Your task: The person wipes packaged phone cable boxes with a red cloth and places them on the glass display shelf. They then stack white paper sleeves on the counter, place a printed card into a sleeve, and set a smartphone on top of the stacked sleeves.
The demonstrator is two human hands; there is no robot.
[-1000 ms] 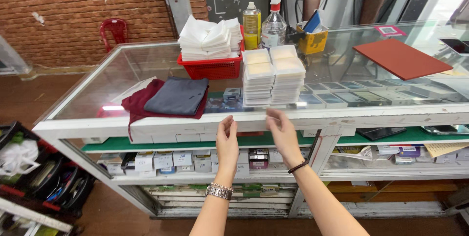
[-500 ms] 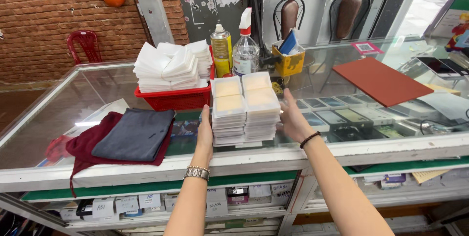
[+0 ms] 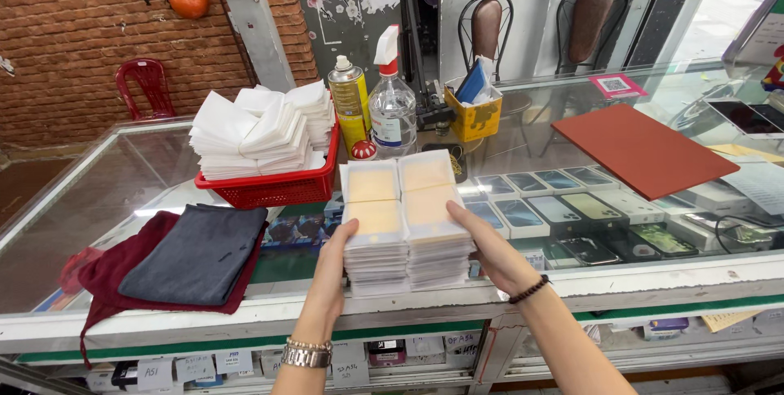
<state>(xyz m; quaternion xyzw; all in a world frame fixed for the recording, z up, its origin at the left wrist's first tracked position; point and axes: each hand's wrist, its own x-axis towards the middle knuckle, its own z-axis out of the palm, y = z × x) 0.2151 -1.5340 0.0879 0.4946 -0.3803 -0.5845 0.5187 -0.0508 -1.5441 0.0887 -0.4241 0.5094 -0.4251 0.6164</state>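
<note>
1. The stacks of flat white packets (image 3: 404,223) stood near the front edge of the glass counter (image 3: 122,191), two piles side by side and each two packets deep, so the block's long axis ran away from the person.
2. The left hand (image 3: 333,268) pressed flat against the block's left face, thumb up at the top edge, fingers straight; not clenched, just bracing.
3. The right hand (image 3: 482,244) mirrored it on the right face, palm in, fingers laid along the side; so the stacks sat squarely between both hands, each equally near, squeezed rather than gripped.
4. Just behind and to the left, the red basket (image 3: 278,187) carried folded white cloths (image 3: 261,129); further left lay a grey cloth (image 3: 196,252) on a maroon one (image 3: 110,268).
5. Behind the stacks stood a yellow spray can (image 3: 349,105) and a clear spray bottle (image 3: 392,105); well to the right lay a red-brown mat (image 3: 641,150).
</note>
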